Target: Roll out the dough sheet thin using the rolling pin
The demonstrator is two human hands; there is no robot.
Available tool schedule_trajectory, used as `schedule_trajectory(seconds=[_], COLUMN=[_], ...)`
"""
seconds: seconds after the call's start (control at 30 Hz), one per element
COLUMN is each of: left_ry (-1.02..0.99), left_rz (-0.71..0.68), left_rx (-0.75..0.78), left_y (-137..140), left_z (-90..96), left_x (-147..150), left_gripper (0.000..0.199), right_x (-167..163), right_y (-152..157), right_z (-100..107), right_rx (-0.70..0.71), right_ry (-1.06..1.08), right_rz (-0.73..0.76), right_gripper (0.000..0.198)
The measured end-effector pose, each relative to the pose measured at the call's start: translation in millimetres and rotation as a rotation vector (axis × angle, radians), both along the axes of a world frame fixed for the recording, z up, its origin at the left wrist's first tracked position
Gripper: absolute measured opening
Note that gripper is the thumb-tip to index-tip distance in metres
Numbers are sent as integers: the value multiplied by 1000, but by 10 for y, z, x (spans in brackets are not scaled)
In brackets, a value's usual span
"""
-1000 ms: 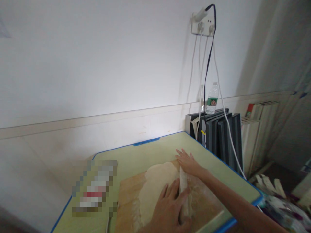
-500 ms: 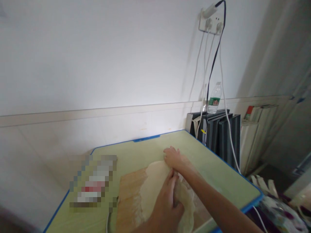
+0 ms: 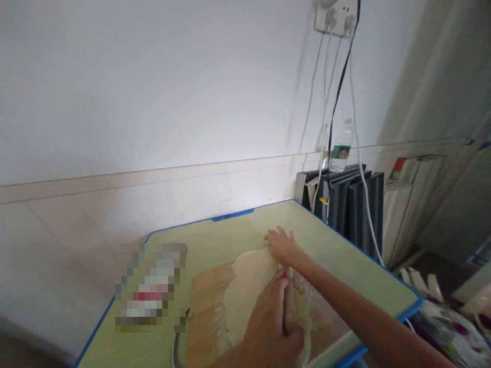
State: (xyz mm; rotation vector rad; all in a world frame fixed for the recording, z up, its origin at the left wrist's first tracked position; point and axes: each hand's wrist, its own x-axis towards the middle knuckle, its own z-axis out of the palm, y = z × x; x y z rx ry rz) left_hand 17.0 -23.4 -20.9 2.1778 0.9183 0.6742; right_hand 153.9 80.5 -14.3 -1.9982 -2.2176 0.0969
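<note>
A pale, floury sheet of dough (image 3: 245,291) lies on a wooden board (image 3: 209,312). Across it runs a rolling pin (image 3: 290,304), partly hidden by my hands. My left hand (image 3: 270,319) is closed over the near part of the pin, its thumb on the right side. Farther off, my right hand (image 3: 283,246) rests over the pin's far end, with some fingers spread beyond it near the dough's far edge. A narrow strip of dough shows to the right of the pin.
The board stands on a light green table (image 3: 207,243) with a blue edge, against a white wall. A blurred-out object (image 3: 155,286) lies at left. At right are dark folded panels (image 3: 351,209), a water bottle (image 3: 341,148) and hanging cables (image 3: 358,148).
Both my hands and the rolling pin have shifted to the right over the dough, so more dough shows on the left. The camera view has moved slightly.
</note>
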Motion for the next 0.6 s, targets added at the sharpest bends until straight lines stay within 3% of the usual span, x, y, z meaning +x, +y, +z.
schedule_trajectory(seconds=[0.17, 0.4, 0.6], left_ry=[78, 330, 263], left_rz=[-32, -284, -295], left_rx=[69, 167, 263], left_y=[-6, -4, 53], left_z=[32, 196, 15], left_x=[11, 13, 14], left_gripper=[72, 63, 47], right_x=[204, 556, 428], right_y=[-36, -228, -76], right_z=[-58, -87, 11], right_rx=[-41, -49, -34], right_ry=[39, 107, 118], right_rz=[-14, 42, 161], right_gripper=[44, 43, 43])
